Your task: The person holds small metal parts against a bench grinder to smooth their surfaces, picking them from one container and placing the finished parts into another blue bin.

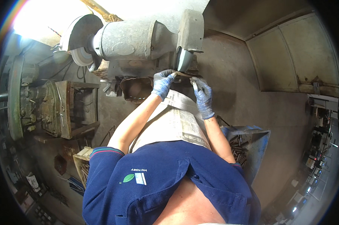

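Observation:
A grey bench grinder (126, 39) stands in front of me, its right wheel (184, 60) showing below a metal guard. Just under that wheel, a thin rod-like piece (183, 74) spans the gap between my hands, roughly level. Its middle lies at the wheel's lower edge; I cannot tell whether the two touch. My left hand (163, 84), in a blue-coated glove, is closed on the left end. On the right end, the gloved fingertips of my right hand (202, 96) are pinched together. Fingers partly cover both ends of the piece.
Newspaper (177, 123) covers my lap. To my right sits a blue metal bin (257, 146) with several metal rods. A box (80, 165) stands by my left elbow. Farther left is a greenish machine (40, 108). The grinder's left wheel (81, 57) is partly exposed.

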A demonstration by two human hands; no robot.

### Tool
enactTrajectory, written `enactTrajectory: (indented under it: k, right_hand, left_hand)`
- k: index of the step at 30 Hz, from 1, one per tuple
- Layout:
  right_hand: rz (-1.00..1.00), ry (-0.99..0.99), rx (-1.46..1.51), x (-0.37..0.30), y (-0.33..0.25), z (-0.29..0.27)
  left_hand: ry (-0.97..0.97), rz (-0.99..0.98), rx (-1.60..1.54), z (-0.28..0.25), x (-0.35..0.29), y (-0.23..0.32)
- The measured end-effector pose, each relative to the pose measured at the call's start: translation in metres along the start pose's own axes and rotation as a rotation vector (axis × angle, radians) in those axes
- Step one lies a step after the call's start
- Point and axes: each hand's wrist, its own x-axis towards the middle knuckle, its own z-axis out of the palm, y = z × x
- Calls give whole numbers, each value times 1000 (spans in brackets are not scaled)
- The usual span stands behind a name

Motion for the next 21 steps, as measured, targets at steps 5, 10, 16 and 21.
enactTrajectory:
  k: [5, 10, 16, 21]
  right_hand:
    - [4, -48, 8, 4, 2, 22]
    - [33, -124, 95, 4, -1, 32]
    - [63, -6, 62, 4, 18, 9]
    - [52, 55, 102, 3, 15, 4]
  left_hand:
    - [92, -32, -27, -21, 5, 5]
    - [103, -62, -65, -28, 1, 17]
    - [75, -56, 130, -9, 10, 2]
    - [59, -45, 30, 0, 14, -5]
